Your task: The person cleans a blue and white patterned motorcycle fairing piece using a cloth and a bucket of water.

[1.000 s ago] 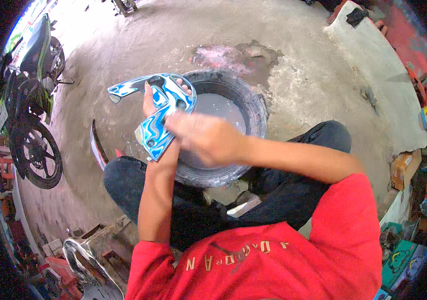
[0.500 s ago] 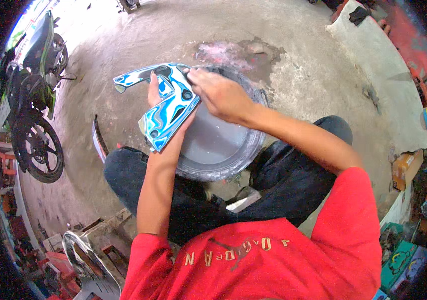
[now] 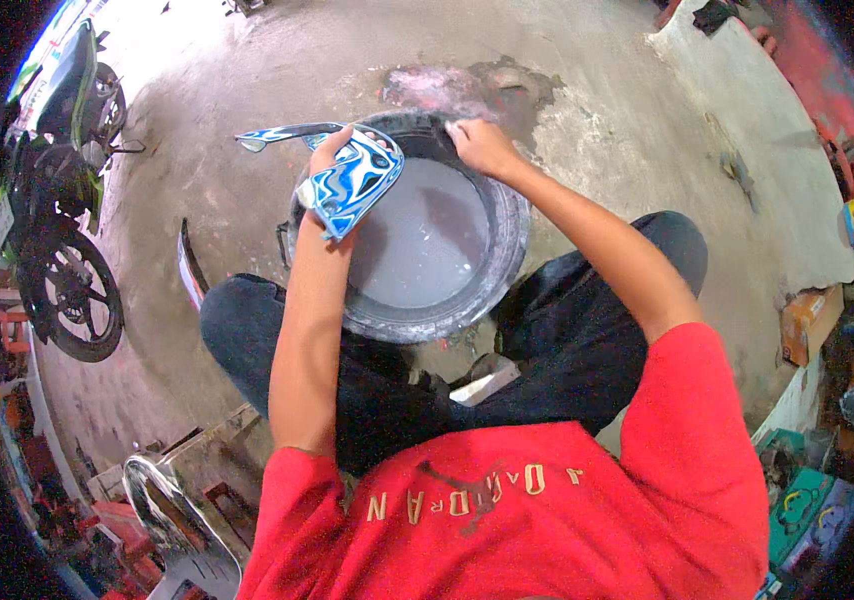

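Note:
I squat over a round black basin holding cloudy grey water. My left hand grips a curved fairing panel with a blue, white and black swirl pattern. It holds the panel tilted above the basin's left rim. A long thin tip of the panel sticks out to the left. My right hand rests on the basin's far rim with its fingers bent down, apart from the panel. Whether it holds anything small is hidden.
A green and black motorcycle stands at the left. A narrow dark panel lies on the concrete beside my left knee. A chrome part sits at the lower left. A cardboard box and clutter line the right edge.
My right hand has left the panel's surface and moved to the basin's far rim. My left hand still holds the panel, now a little higher and farther left.

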Demonstrator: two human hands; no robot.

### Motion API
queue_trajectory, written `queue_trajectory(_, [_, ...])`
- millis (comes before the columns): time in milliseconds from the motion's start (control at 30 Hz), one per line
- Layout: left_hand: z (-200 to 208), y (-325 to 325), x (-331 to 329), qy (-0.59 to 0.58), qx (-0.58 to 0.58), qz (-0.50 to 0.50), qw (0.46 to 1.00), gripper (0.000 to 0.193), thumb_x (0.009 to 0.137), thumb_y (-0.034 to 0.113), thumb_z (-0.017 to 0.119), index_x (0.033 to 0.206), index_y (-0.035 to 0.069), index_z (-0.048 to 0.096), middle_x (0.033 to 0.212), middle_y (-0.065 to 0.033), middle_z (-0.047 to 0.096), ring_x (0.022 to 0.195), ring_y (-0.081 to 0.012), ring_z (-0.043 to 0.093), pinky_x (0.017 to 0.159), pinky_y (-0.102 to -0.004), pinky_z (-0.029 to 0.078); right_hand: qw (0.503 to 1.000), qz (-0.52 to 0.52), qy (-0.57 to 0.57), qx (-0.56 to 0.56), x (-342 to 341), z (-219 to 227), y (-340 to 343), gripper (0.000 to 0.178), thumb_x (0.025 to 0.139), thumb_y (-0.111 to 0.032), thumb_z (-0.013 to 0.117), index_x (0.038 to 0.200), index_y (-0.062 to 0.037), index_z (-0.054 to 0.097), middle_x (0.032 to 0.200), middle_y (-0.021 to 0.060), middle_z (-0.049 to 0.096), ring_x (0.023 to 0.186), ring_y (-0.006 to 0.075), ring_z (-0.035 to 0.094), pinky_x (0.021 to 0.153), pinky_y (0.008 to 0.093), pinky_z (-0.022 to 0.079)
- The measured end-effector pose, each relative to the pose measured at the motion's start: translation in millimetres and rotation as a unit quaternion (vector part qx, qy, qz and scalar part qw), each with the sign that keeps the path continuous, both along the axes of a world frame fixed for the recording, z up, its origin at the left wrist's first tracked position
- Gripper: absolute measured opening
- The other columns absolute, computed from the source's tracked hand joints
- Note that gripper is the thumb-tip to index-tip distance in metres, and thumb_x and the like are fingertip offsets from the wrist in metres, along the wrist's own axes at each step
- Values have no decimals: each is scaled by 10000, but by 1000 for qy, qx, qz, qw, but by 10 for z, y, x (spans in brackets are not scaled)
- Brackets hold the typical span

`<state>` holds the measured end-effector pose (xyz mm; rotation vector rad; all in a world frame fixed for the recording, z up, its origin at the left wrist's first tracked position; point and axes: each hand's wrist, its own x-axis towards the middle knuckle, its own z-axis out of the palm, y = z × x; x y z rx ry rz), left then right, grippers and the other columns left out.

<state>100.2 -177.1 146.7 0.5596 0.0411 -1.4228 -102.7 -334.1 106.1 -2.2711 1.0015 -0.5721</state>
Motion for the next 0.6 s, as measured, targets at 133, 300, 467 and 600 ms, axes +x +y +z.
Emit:
queue_trajectory(133, [164, -30, -292, -65, 117, 11, 991, 156, 962, 190, 627, 885, 55, 644, 823, -100, 704, 741, -240, 701, 679, -355, 585, 986, -18, 126, 107, -150, -1150, 38, 384, 828, -379, 684, 996, -39, 750, 869, 220, 727, 820, 342, 716, 774, 451, 546])
queue_trajectory(300, [232, -177, -405, -181, 130, -78, 972, 174, 961, 208, 630, 896, 58, 687, 798, -63, 730, 666, -195, 704, 601, -317, 563, 952, -26, 189, 239, -481, -2334, 601, 386, 786, -337, 742, 1069, -73, 752, 931, 212, 738, 871, 323, 728, 810, 438, 560])
queue_trajectory(467, [186, 72, -236, -257, 127, -33, 957, 135, 944, 202, 678, 937, 72, 712, 843, -66, 747, 658, -163, 716, 574, -288, 570, 955, -89, 189, 211, -182, -2569, 1229, 363, 761, -271, 727, 1099, -144, 762, 1053, 191, 735, 986, 389, 705, 893, 464, 557])
queue_trajectory(600, [272, 73, -316, -235, 136, -27, 962, 123, 923, 150, 702, 1009, 64, 715, 849, -47, 731, 684, -153, 699, 607, -282, 556, 948, -94, 164, 255, -167, -2604, 1016, 366, 801, -361, 730, 1096, -147, 764, 1061, 187, 736, 974, 373, 711, 876, 453, 560])
